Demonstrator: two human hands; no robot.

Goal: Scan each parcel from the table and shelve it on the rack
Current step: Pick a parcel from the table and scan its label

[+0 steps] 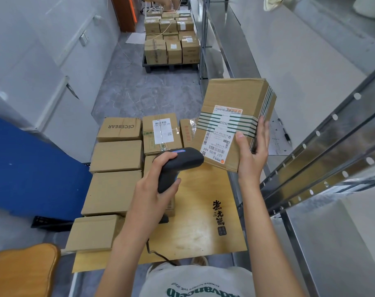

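Parcel [233,116] pinched at its 5 o'clock corner by right hand [252,151], thumb on label, fingers behind; long axis 12-to-6, label facing up; left hand [154,189] wrapped round scanner [178,166], nose pointing 2 o'clock at label

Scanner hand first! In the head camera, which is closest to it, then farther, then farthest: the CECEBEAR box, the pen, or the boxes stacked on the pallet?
From the left hand:
1. CECEBEAR box, on the table, just up and left.
2. Pen, across to the right, on the paper by the rack.
3. Pallet boxes, on the floor far down the aisle.
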